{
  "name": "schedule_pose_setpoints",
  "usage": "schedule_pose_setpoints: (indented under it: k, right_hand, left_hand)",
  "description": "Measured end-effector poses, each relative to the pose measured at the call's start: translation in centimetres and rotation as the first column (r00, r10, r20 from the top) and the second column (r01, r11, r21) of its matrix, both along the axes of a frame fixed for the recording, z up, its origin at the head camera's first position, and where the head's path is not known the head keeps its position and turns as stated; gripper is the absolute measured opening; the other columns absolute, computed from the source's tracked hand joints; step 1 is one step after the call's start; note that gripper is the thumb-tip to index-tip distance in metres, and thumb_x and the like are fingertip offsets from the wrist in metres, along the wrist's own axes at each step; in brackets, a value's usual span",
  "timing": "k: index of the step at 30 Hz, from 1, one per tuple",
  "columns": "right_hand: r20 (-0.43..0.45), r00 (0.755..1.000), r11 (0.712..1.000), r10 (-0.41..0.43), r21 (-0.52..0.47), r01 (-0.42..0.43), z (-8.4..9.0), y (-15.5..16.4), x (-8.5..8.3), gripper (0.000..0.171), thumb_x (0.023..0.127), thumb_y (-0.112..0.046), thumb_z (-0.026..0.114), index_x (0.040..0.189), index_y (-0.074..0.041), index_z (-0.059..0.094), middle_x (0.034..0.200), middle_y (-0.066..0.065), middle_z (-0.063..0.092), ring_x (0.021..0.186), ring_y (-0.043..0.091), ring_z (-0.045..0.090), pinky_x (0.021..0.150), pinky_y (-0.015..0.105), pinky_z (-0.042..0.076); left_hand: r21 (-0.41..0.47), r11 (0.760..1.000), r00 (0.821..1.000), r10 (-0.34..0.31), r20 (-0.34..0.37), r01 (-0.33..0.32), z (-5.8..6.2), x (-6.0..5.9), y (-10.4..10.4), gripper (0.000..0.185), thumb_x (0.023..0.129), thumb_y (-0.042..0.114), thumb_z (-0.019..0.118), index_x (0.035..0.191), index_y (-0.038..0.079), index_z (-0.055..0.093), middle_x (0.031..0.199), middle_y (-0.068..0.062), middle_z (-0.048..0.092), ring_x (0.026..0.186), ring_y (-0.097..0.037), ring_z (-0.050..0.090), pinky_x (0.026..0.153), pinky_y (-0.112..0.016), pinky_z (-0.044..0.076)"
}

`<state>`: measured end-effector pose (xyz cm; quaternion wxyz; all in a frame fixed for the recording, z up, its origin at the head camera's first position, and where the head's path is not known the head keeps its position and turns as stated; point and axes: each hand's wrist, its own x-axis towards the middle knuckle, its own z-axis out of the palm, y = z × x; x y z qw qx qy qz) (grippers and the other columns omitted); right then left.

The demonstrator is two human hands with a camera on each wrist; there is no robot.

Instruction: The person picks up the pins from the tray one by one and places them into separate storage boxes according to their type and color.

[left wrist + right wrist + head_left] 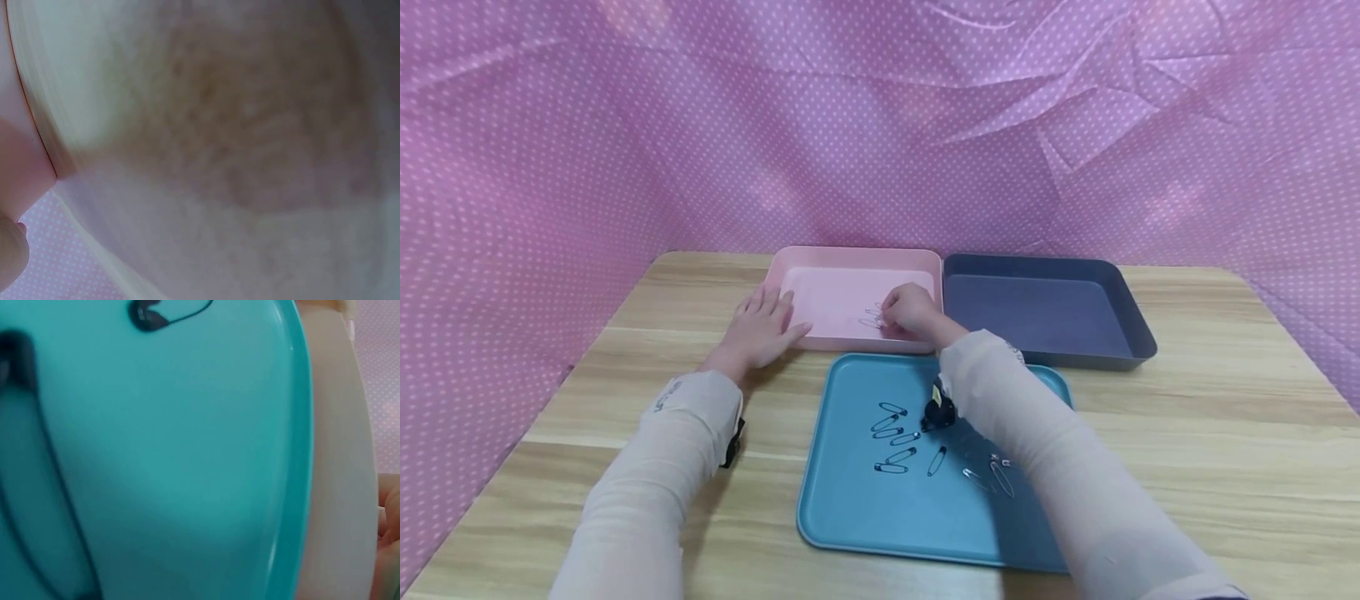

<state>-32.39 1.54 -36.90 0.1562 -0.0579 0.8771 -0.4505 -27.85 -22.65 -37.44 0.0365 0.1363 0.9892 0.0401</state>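
Observation:
My right hand (910, 310) reaches into a pink tray (850, 254), fingertips curled down and pinching a silver safety pin (872, 319) among a few lying on its floor. My left hand (763, 329) rests flat on the table, fingers straight, touching the pink tray's front left corner. In front lies a teal tray (850, 517) with several black safety pins (891, 437) and a few silver ones (988, 477). The right wrist view shows the teal tray (187, 456) close up with one black pin (162, 314). The left wrist view is blurred, with a finger (11, 250) at its edge.
A dark blue-grey tray (1037, 312) stands to the right of the pink one, touching it. A black wrist camera (938, 410) hangs under my right forearm over the teal tray. The wooden table (1225, 433) is walled by a pink dotted curtain (880, 125).

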Motion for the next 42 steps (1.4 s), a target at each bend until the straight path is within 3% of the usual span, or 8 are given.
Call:
schedule_pose_setpoints:
  k: [10, 16, 30, 37, 42]
  right_hand:
    - [-0.145, 0.987, 0.997, 0.070, 0.026, -0.067, 1.1, 1.3, 1.6, 0.010, 0.081, -0.006, 0.057, 0.085, 0.000, 0.063, 0.077, 0.008, 0.060, 0.068, 0.016, 0.053, 0.057, 0.023, 0.043]
    - [-0.106, 0.993, 0.998, 0.053, -0.021, -0.055, 1.5, 2.4, 3.3, 0.012, 0.081, -0.010, 0.059, 0.090, -0.003, 0.063, 0.082, 0.006, 0.059, 0.071, 0.017, 0.054, 0.060, 0.025, 0.046]
    - [-0.079, 0.996, 0.999, 0.042, 0.004, -0.042, 2.6, 5.1, 6.3, 0.014, 0.082, -0.017, 0.060, 0.092, -0.007, 0.062, 0.083, 0.006, 0.059, 0.074, 0.021, 0.055, 0.068, 0.036, 0.047]
    - [-0.077, 0.994, 0.997, 0.072, -0.036, -0.075, 2.7, 6.7, 7.5, 0.019, 0.082, -0.015, 0.059, 0.097, -0.003, 0.061, 0.089, 0.007, 0.059, 0.075, 0.017, 0.057, 0.069, 0.030, 0.047]
    - [-0.054, 0.994, 0.992, 0.095, -0.083, -0.099, 2.3, 7.5, 8.3, 0.016, 0.081, -0.012, 0.059, 0.093, -0.003, 0.061, 0.088, 0.008, 0.059, 0.078, 0.018, 0.057, 0.074, 0.033, 0.047]
  left_hand:
    - [0.015, 0.999, 0.999, -0.028, -0.022, 0.029, -0.2, 0.0, -0.4, 0.078, 0.086, 0.059, 0.019, 0.137, 0.001, 0.011, 0.141, -0.022, 0.003, 0.126, -0.037, -0.005, 0.100, -0.048, -0.003]
    - [0.016, 1.000, 1.000, -0.023, -0.013, 0.023, -0.1, 0.2, -0.4, 0.077, 0.086, 0.059, 0.018, 0.138, 0.002, 0.010, 0.141, -0.021, 0.003, 0.126, -0.038, -0.005, 0.100, -0.048, -0.003]
    - [0.026, 0.999, 1.000, -0.023, -0.005, 0.024, 0.0, 0.3, -0.1, 0.077, 0.086, 0.059, 0.017, 0.138, 0.004, 0.008, 0.141, -0.022, 0.001, 0.126, -0.038, -0.007, 0.099, -0.049, -0.003]
    - [0.040, 0.999, 1.000, -0.016, -0.013, 0.017, 0.0, 0.1, -0.1, 0.075, 0.086, 0.057, 0.020, 0.139, 0.005, 0.009, 0.141, -0.020, 0.002, 0.127, -0.036, -0.006, 0.100, -0.048, -0.002]
    - [0.038, 0.999, 1.000, -0.020, -0.011, 0.020, -0.1, 0.1, -0.2, 0.073, 0.087, 0.055, 0.023, 0.138, 0.004, 0.009, 0.141, -0.020, 0.003, 0.127, -0.037, -0.005, 0.100, -0.049, 0.000]
